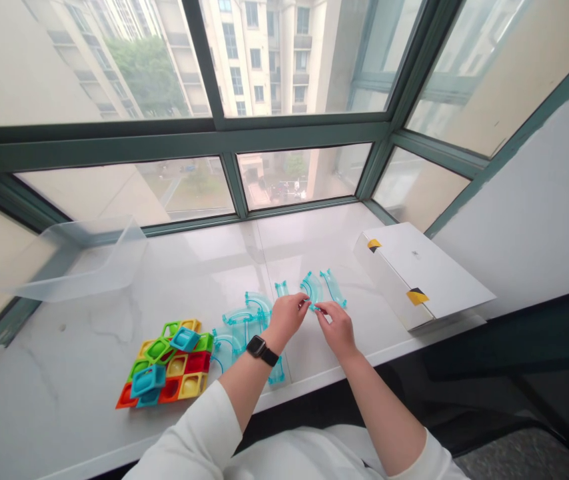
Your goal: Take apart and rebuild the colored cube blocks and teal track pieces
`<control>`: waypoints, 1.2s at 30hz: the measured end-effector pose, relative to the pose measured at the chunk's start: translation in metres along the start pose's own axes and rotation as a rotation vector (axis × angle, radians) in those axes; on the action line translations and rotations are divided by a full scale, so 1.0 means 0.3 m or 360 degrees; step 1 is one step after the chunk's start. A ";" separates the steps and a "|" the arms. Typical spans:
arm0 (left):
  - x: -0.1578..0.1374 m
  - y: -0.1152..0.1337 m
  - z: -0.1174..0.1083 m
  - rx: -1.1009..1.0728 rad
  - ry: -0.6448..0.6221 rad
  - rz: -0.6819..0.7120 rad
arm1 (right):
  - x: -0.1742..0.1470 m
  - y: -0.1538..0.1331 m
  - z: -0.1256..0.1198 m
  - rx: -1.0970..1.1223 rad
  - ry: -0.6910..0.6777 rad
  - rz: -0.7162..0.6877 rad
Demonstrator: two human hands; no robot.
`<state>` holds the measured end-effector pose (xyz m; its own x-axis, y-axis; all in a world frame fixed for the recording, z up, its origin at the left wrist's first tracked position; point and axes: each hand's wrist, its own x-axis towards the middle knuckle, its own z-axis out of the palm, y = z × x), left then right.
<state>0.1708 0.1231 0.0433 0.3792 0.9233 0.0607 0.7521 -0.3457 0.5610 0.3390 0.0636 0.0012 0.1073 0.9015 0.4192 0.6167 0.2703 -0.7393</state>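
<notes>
My left hand [289,315] and my right hand [335,325] are close together over the white marble sill, fingertips pinched around the near end of a curved clear-blue track piece [313,285]. Just right of it lies a longer clear-blue track piece [333,288], apart from my fingers. Beyond my left hand a short clear-blue piece [281,289] rests on the sill. Left of my left wrist, which wears a black watch [259,348], several more clear-blue track pieces [247,317] lie in a cluster, partly hidden by my forearm.
Coloured square blocks [169,367] in red, yellow, green and blue are piled left of the track pieces. A clear plastic bin [99,267] stands at the far left by the window. On the right sits a white box [419,267] with yellow-black tape. The sill's front edge [314,382] runs below my forearms.
</notes>
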 end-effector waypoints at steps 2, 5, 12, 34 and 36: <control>0.034 -0.007 0.022 0.0057 0.0002 -0.0027 | 0.013 0.034 0.030 -0.0033 0.0029 0.0039; 0.064 -0.014 0.043 0.0146 0.0007 -0.0068 | 0.026 0.073 0.063 -0.0059 0.0049 0.0083; 0.082 -0.047 0.062 0.0289 -0.0057 -0.0085 | 0.035 0.111 0.089 -0.0063 -0.0001 0.0095; 0.100 -0.084 0.094 0.0400 -0.0127 0.0005 | 0.020 0.142 0.104 -0.0082 -0.0081 0.0109; 0.100 -0.085 0.093 0.0398 -0.0131 0.0006 | 0.019 0.143 0.105 -0.0077 -0.0088 0.0108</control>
<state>0.1782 0.1549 0.0077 0.4172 0.9088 -0.0108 0.8566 -0.3892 0.3388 0.3416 0.0909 -0.0448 0.1073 0.9349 0.3383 0.6467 0.1928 -0.7380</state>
